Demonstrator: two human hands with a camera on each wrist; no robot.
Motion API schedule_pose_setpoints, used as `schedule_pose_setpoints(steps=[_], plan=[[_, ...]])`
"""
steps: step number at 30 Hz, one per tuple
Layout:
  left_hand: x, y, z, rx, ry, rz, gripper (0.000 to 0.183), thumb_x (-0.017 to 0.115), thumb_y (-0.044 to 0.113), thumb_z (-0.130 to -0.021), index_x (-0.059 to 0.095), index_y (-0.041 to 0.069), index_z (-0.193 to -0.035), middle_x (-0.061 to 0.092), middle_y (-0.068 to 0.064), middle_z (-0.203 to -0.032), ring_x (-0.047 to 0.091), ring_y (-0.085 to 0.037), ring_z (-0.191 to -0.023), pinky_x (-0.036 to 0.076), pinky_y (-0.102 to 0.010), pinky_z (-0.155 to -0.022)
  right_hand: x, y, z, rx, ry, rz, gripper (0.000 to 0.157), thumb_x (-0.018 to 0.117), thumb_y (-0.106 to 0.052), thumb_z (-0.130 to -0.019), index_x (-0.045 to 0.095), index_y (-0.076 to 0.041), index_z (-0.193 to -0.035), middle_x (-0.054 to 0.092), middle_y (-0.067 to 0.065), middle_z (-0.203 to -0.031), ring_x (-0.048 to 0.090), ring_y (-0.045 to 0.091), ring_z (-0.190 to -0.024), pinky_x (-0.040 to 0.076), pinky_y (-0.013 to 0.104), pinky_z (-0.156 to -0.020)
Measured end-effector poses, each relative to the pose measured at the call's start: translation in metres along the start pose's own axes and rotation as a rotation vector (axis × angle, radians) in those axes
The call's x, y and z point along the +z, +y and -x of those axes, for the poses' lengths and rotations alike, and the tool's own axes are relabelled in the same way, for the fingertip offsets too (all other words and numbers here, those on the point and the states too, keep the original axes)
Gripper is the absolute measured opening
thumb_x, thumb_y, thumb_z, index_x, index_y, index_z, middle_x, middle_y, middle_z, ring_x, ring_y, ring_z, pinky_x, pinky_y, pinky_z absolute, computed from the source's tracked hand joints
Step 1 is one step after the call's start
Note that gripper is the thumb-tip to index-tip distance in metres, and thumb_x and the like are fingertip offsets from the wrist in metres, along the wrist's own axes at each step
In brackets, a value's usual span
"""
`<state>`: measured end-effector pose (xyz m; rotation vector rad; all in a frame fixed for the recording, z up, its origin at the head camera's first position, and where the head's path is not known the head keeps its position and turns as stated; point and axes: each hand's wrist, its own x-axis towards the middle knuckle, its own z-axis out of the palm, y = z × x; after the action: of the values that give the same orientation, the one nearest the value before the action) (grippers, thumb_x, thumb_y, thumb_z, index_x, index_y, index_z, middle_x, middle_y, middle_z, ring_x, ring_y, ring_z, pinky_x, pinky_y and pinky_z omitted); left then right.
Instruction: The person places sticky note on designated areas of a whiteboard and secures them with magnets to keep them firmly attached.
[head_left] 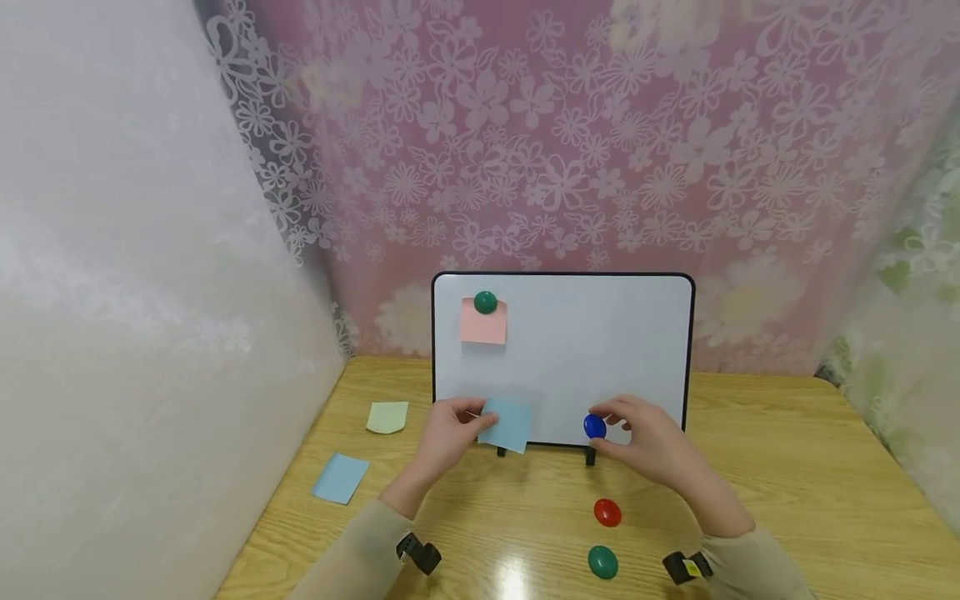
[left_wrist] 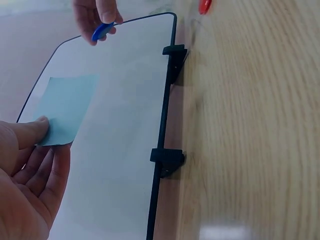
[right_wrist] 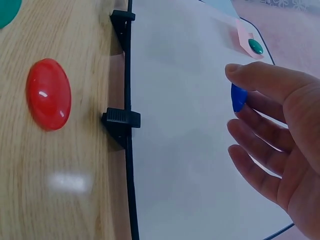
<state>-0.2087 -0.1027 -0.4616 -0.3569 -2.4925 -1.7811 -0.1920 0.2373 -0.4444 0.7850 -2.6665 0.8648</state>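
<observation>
A blue sticky note (head_left: pixel 510 427) is pinched at its left edge by my left hand (head_left: pixel 447 433), in front of the whiteboard's lower left part. Between thumb and fingers my right hand (head_left: pixel 651 437) holds a round blue magnet (head_left: pixel 595 426) near the board's lower right. The whiteboard (head_left: pixel 600 350) stands upright in a black frame. On its upper left hangs a pink sticky note (head_left: pixel 482 327) under a green magnet (head_left: pixel 485 302). In the right wrist view the blue magnet (right_wrist: pixel 238 97) shows edge-on, partly hidden by the thumb and fingers.
On the wooden table (head_left: pixel 780 467) lie a red magnet (head_left: pixel 607 512) and another green magnet (head_left: pixel 602 562), in front of the board. To the left are a yellow-green note (head_left: pixel 387 417) and a second blue note (head_left: pixel 341 478). Black feet (left_wrist: pixel 168 156) support the board.
</observation>
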Motion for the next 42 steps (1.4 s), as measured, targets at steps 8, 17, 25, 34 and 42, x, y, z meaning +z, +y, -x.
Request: schedule_pose_setpoints(steps=[8,17,25,34,42], plan=[[0.009,0.008,-0.012,-0.006,0.021,0.008,0.031,0.084,0.025,-0.097,0.081,0.004,-0.12,0.076,-0.003,-0.103,0.069,-0.015,-0.087,0.059,-0.03,-0.073,0.0,-0.009,-0.01,-0.011,0.024,0.025,0.038,0.092,-0.015,-0.087,0.077,-0.009,-0.122,0.073,0.002,-0.114,0.072,0.027,-0.099,0.063,0.046,-0.084],[0.025,0.012,-0.026,-0.021,0.037,0.048,0.028,0.084,0.022,-0.096,0.082,0.005,-0.118,0.078,-0.003,-0.102,0.071,-0.012,-0.082,0.06,-0.029,-0.07,0.003,-0.016,-0.026,-0.064,0.071,0.019,0.041,0.092,-0.009,-0.086,0.075,-0.002,-0.123,0.072,0.009,-0.114,0.072,0.029,-0.096,0.064,0.042,-0.08],[0.036,0.017,-0.04,-0.006,0.049,0.075,0.026,0.085,0.023,-0.095,0.083,0.005,-0.114,0.078,-0.002,-0.096,0.071,-0.013,-0.075,0.061,-0.031,-0.068,0.004,-0.017,-0.037,-0.112,0.134,0.029,0.043,0.093,-0.007,-0.084,0.075,-0.001,-0.123,0.071,0.01,-0.112,0.071,0.025,-0.091,0.065,0.041,-0.077],[0.047,0.026,-0.05,-0.008,0.058,0.102,0.026,0.084,0.021,-0.096,0.083,0.003,-0.115,0.079,-0.005,-0.098,0.072,-0.015,-0.079,0.063,-0.033,-0.069,-0.001,-0.016,-0.049,-0.169,0.189,0.063,0.045,0.094,-0.007,-0.083,0.075,0.0,-0.123,0.07,0.011,-0.114,0.071,0.022,-0.088,0.064,0.039,-0.075],[0.054,0.028,-0.059,-0.035,0.065,0.096,0.024,0.083,0.023,-0.097,0.084,0.004,-0.113,0.079,-0.002,-0.096,0.071,-0.014,-0.078,0.063,-0.031,-0.067,-0.003,-0.018,-0.057,-0.19,0.219,0.069,0.046,0.093,-0.005,-0.083,0.074,0.002,-0.124,0.069,0.012,-0.116,0.072,0.025,-0.091,0.064,0.04,-0.075]])
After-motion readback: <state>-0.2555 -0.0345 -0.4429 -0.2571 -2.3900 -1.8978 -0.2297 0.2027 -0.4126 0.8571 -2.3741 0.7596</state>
